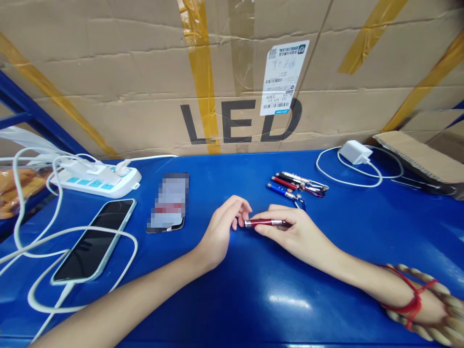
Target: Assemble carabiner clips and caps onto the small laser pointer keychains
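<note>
My right hand [290,226] grips a slim red penlight [265,223] with silver ends, its thumb and fingers around the rear half. The penlight lies nearly level and points left. My left hand [225,223] is just off its front end, fingers loosely curled and apart, holding nothing; whether a fingertip touches the tip I cannot tell. Beyond my right hand, more penlights lie side by side on the blue tabletop [232,309]: a blue one [281,191], a red one [284,182] and a silver one [293,177] with cords and clips at their right ends.
Left of my hands lie a phone with a blurred screen [168,203] and a dark phone [96,241] on a white cable. A power strip [97,179] sits behind them. At the back right is a white charger [355,152]. A large cardboard box [145,87] walls the far edge.
</note>
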A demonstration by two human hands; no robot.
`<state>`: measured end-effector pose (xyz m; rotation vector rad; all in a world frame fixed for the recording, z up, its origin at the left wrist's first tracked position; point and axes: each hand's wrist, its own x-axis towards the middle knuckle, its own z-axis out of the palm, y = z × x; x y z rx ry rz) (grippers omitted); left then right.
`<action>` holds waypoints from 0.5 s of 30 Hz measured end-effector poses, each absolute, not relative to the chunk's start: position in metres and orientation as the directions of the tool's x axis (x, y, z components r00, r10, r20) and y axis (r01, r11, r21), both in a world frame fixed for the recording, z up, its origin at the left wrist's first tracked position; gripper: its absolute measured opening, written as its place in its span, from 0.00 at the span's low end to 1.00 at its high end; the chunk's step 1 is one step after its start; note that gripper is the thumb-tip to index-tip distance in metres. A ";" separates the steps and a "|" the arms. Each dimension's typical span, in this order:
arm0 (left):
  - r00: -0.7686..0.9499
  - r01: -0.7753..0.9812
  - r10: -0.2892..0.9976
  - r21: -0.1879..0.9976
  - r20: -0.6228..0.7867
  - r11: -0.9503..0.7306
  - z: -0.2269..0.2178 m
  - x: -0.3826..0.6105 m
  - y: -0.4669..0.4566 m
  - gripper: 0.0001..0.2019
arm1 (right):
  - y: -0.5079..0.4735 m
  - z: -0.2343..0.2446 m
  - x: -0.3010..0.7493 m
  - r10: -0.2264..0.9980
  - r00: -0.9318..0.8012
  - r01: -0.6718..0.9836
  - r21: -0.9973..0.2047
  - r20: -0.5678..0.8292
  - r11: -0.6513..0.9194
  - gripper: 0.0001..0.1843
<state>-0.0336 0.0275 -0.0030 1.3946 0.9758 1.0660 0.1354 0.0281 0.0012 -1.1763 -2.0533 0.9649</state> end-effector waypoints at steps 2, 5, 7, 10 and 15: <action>0.264 0.003 0.961 0.996 0.085 -0.089 -0.002 -0.034 0.027 0.15 | 0.028 0.002 0.136 0.886 -0.445 0.471 -0.809 0.127 0.352 0.12; 0.269 -0.006 0.959 0.995 0.093 -0.095 -0.003 -0.034 0.027 0.14 | 0.028 0.002 0.136 0.884 -0.448 0.472 -0.804 0.134 0.362 0.11; 0.269 -0.013 0.958 0.995 0.096 -0.096 -0.004 -0.034 0.028 0.14 | 0.028 0.002 0.136 0.881 -0.453 0.472 -0.802 0.136 0.366 0.11; 0.268 -0.007 0.958 0.995 0.099 -0.100 -0.005 -0.034 0.028 0.15 | 0.028 0.002 0.135 0.883 -0.452 0.472 -0.806 0.127 0.358 0.11; 0.274 0.027 0.956 0.993 0.102 -0.114 -0.003 -0.034 0.027 0.14 | 0.026 0.002 0.134 0.881 -0.456 0.470 -0.806 0.127 0.360 0.11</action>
